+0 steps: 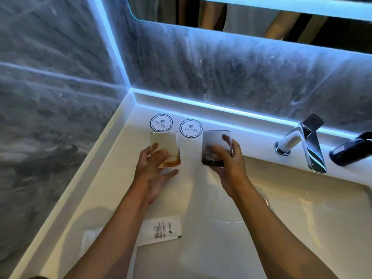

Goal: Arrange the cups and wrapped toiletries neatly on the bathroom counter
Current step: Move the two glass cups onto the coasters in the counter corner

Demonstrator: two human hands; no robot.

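Observation:
My left hand cups an amber glass cup, thumb on its near side and fingers spread below its base. My right hand grips a dark smoky glass cup around its lower half. Both cups are held just in front of two round white coasters, the left coaster and the right coaster, which lie near the back of the white counter. A white wrapped toiletry packet with black print lies flat near the front. Another pale packet lies partly under my left forearm.
A chrome faucet stands at the back right above the white sink basin. A black object lies right of the faucet. Grey marble walls close the left side and back. A lit mirror hangs above.

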